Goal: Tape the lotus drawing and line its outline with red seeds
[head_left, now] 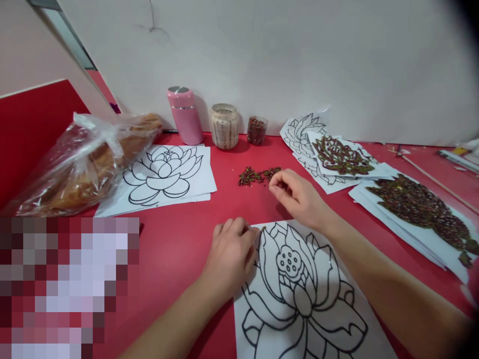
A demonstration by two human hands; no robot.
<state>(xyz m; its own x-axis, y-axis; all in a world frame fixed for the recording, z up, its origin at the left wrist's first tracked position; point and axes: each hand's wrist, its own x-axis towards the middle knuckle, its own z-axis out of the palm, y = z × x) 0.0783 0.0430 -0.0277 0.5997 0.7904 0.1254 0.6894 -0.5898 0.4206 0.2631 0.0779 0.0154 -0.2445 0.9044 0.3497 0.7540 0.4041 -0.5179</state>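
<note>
On red table (179, 239): left hand (230, 254) curled, pressing lotus sheet (299, 294) corner; right hand (295, 197) pinching (fingertips together) beside seed pile (258, 175).

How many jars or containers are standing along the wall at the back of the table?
3. A pink flask on the left, a pale glass jar in the middle, and a small clear cup of beads on the right. The plastic bag may hide more.

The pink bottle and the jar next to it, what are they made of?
The pink bottle looks like glossy painted metal or plastic, with a shiny silver band. The jar seems clear glass: its pale contents show through the wall.
</note>
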